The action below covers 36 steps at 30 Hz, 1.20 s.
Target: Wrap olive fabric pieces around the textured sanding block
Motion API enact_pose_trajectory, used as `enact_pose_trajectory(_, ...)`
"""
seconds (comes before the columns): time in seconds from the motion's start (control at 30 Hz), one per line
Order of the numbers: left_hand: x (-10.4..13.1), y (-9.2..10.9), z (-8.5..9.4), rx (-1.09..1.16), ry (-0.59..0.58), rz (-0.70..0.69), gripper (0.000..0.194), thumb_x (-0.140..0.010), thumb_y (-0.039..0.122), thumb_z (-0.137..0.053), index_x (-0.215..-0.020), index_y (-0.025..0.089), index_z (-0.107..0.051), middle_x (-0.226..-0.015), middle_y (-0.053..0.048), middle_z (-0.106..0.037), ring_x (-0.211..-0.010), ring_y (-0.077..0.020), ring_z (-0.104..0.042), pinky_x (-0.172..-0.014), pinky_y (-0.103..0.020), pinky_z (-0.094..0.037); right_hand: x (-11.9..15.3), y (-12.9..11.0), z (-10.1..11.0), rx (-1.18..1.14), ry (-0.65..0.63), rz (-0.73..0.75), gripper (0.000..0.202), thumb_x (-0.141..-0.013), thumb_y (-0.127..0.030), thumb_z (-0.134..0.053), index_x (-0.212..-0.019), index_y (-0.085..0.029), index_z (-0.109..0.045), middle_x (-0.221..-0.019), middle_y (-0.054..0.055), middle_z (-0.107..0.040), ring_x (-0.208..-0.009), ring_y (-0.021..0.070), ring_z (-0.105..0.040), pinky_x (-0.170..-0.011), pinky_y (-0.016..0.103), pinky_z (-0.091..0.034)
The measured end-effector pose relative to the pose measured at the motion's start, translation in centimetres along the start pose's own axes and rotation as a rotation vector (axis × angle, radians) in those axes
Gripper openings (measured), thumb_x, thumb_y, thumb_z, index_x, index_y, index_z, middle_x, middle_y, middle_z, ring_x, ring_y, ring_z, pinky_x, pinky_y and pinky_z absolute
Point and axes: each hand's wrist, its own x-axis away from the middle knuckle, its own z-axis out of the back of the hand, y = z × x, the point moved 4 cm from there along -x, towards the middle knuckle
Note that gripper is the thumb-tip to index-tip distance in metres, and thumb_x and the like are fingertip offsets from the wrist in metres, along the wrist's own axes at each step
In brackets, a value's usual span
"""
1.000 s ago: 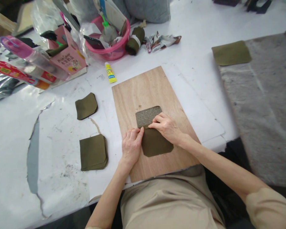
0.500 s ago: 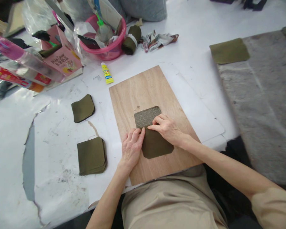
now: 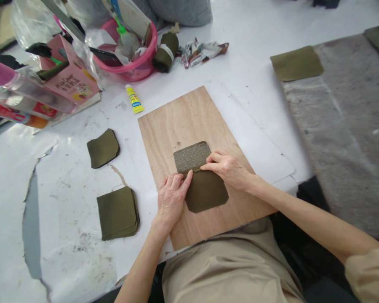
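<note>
On a wooden board (image 3: 189, 109) lies an olive fabric piece (image 3: 206, 193) with cut corners. Above it, a greyish, speckled piece (image 3: 191, 158) meets it along a straight edge. My left hand (image 3: 172, 195) bears down at the left end of that edge, fingers bent and the thumb stretched along it. Farther right on the same edge, my right hand (image 3: 225, 168) has its thumb and forefinger closed together on the fabric. Its other fingers are curled. To the left of the board lie a larger stack of olive pieces (image 3: 117, 213) and a smaller one (image 3: 103, 148).
A yellow glue tube (image 3: 134, 99) lies beyond the board's far left corner. Behind it stand a pink basket (image 3: 139, 69) of supplies, a pink box (image 3: 69, 82) and a rolled olive cloth (image 3: 166, 52). At right, a grey sheet (image 3: 341, 126) carries an olive piece (image 3: 297, 63).
My right hand has slid a little to the right along the edge, away from the left. My left hand holds its place on the fabric. The whole view has shifted slightly.
</note>
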Motion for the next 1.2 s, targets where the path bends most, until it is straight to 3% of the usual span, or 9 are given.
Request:
enact_pose_trajectory(0.23,-0.5,0.1,-0.1,0.043,0.041,-0.001,0.039,-0.096,0.016,-0.042,-0.135,0.019,-0.05,-0.111,-0.011,-0.061,-0.11,-0.0251,-0.053,-0.09,-0.038,-0.043,0.3,0.0,0.8,0.047,-0.026,0.017,0.029,-0.098,-0.018,-0.044,-0.105,-0.021,-0.072,-0.093,0.007,-0.062,-0.091,0.0187,-0.05,-0.081,0.032,-0.046)
enact_pose_trajectory(0.4,-1.0,0.2,0.1,0.041,-0.026,-0.043,0.04,-0.096,0.015,-0.042,-0.136,0.017,-0.048,-0.109,-0.012,-0.061,-0.103,-0.0248,-0.054,-0.085,-0.037,-0.044,0.6,0.1,0.7,0.062,-0.004,0.043,0.028,-0.098,-0.017,-0.045,-0.106,-0.02,-0.071,-0.092,0.007,-0.061,-0.092,0.0186,-0.049,-0.082,0.031,-0.045)
enact_pose_trajectory(0.67,-1.7,0.1,0.4,0.028,-0.1,-0.06,0.045,-0.095,0.013,-0.043,-0.139,0.024,-0.044,-0.105,-0.007,-0.059,-0.1,-0.0223,-0.054,-0.083,-0.035,-0.043,0.5,-0.2,0.7,0.162,0.008,0.107,0.026,-0.097,-0.015,-0.047,-0.101,-0.021,-0.072,-0.09,0.007,-0.062,-0.091,0.0184,-0.051,-0.082,0.033,-0.042)
enact_pose_trajectory(0.97,-2.7,0.9,0.8,0.006,-0.167,-0.104,0.049,-0.092,0.009,-0.046,-0.14,0.018,-0.043,-0.112,-0.01,-0.059,-0.102,-0.0239,-0.053,-0.085,-0.037,-0.043,0.9,0.7,0.9,0.099,0.019,0.067,0.026,-0.098,-0.017,-0.046,-0.106,-0.018,-0.071,-0.092,0.007,-0.061,-0.091,0.018,-0.051,-0.081,0.03,-0.046)
enact_pose_trajectory(1.2,-2.9,1.4,0.2,-0.045,-0.149,-0.101,0.052,-0.093,0.012,-0.047,-0.143,0.024,-0.04,-0.106,-0.009,-0.058,-0.098,-0.0236,-0.053,-0.081,-0.037,-0.043,1.2,0.8,1.2,0.118,0.012,0.058,0.027,-0.097,-0.017,-0.046,-0.107,-0.017,-0.071,-0.092,0.008,-0.06,-0.089,0.018,-0.051,-0.08,0.03,-0.047)
